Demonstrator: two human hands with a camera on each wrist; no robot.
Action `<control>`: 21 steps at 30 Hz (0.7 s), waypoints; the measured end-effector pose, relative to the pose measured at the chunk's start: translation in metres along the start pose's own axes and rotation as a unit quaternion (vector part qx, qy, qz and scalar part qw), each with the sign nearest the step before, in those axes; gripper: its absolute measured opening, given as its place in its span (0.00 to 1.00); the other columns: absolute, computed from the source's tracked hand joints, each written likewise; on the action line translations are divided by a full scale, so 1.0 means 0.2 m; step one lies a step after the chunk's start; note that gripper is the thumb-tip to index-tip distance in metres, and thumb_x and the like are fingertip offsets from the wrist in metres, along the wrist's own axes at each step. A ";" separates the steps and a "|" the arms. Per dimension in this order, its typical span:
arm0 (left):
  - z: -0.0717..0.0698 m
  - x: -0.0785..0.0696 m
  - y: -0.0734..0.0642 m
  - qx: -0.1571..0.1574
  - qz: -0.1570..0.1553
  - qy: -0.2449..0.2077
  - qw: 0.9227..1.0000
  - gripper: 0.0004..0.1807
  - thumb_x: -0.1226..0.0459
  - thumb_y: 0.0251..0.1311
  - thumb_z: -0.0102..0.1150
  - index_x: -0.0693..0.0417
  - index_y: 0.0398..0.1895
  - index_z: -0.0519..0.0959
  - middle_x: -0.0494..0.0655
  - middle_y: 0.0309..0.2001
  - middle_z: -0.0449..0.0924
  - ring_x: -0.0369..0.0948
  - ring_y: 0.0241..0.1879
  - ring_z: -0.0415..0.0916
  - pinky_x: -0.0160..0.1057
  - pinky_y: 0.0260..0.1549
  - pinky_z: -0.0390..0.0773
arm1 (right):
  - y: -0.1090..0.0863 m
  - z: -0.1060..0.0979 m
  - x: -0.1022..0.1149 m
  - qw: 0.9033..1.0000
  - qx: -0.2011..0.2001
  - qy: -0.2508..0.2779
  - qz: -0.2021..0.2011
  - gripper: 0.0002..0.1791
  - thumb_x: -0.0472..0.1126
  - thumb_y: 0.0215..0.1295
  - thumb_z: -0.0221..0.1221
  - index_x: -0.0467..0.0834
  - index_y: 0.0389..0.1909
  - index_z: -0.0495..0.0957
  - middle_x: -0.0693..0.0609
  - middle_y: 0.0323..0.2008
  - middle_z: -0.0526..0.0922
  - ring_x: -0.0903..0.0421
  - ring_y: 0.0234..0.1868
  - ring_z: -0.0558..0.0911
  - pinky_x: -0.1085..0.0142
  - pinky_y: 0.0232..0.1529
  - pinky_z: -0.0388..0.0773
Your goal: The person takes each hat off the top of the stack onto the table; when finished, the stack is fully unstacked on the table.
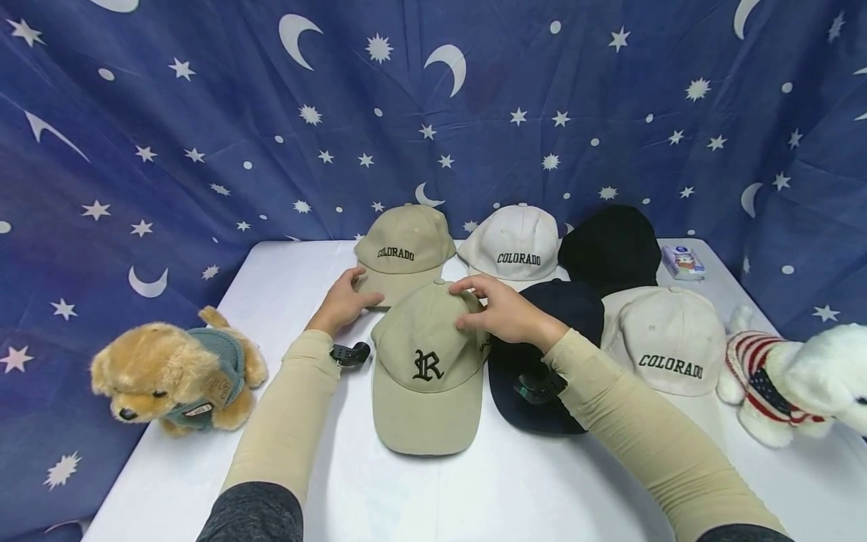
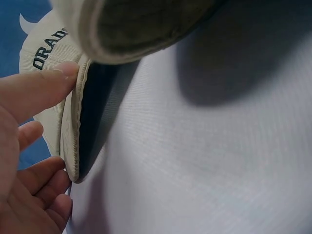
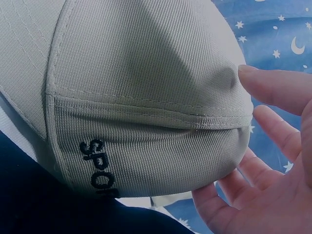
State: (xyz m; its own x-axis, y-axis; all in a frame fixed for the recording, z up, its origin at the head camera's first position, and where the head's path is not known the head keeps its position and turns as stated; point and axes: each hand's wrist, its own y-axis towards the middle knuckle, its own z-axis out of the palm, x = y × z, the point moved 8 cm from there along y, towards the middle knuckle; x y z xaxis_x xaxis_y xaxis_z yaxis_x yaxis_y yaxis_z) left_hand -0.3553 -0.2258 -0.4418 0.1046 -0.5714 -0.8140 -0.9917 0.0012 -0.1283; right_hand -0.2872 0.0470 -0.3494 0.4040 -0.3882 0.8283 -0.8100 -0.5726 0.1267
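In the head view, a khaki baseball cap with a black R lies in the middle, brim toward me. My right hand grips its right rear side; the right wrist view puts the thumb at the crown and the fingers round the back edge, near "SPOR" lettering. Behind it, at the back left, is a tan COLORADO baseball cap. My left hand holds that cap's brim by its left front corner. In the left wrist view the thumb lies over the brim edge, other fingers at its lower corner.
A white COLORADO cap and a black cap line the back. Right of the R cap lie a navy cap and a cream COLORADO cap. Plush dogs flank them, brown and white. A small packet stands back right.
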 end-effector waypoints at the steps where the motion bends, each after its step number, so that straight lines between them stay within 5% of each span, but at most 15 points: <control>1: 0.00 0.00 0.00 0.001 0.001 0.000 1.000 0.45 0.58 0.60 0.68 0.60 0.77 0.55 0.62 0.76 0.54 0.56 0.74 0.52 0.49 0.72 0.52 | 0.00 0.00 0.00 1.000 0.000 0.000 0.000 0.26 0.32 0.58 0.70 0.35 0.58 0.77 0.41 0.59 0.76 0.39 0.57 0.74 0.49 0.58 0.72; 21: 0.02 -0.02 0.00 0.004 0.011 -0.004 1.000 0.39 0.60 0.64 0.63 0.62 0.75 0.59 0.63 0.75 0.55 0.55 0.74 0.51 0.47 0.72 0.50 | -0.01 0.00 0.00 1.000 0.002 -0.004 0.007 0.26 0.32 0.58 0.69 0.35 0.58 0.76 0.40 0.60 0.75 0.40 0.57 0.75 0.50 0.55 0.74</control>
State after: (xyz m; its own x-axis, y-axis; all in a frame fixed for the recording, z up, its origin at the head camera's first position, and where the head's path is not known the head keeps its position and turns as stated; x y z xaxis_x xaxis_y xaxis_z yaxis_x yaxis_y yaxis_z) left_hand -0.3559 -0.2194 -0.4405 0.0827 -0.5652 -0.8208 -0.9932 0.0213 -0.1147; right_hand -0.2856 0.0467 -0.3493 0.3962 -0.4018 0.8256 -0.8138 -0.5700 0.1131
